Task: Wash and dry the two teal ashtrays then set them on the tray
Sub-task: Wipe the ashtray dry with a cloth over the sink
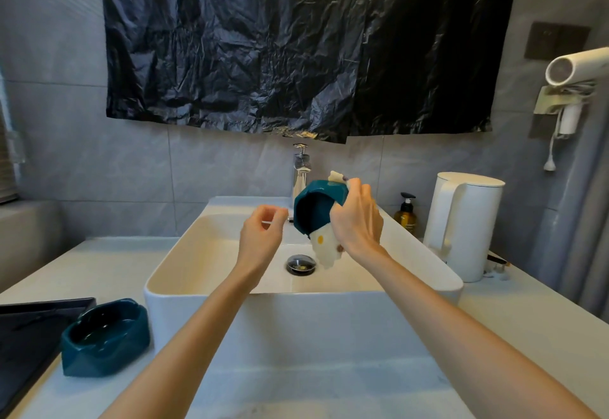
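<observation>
Over the sink (197, 254), glossy teal ashtray (313, 211) and cloth (324, 250) in right hand (357, 221), left hand (260, 234) curled, empty

Glossy, perhaps ceramic ashtray (316, 207); shiny metal faucet (301, 171); crinkled plastic sheet (263, 39).

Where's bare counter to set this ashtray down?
Bare counter runs in front of the sink, from the second ashtray to the right front corner. The black tray has room too. Crowded: right rear, by the kettle and soap bottle.
</observation>
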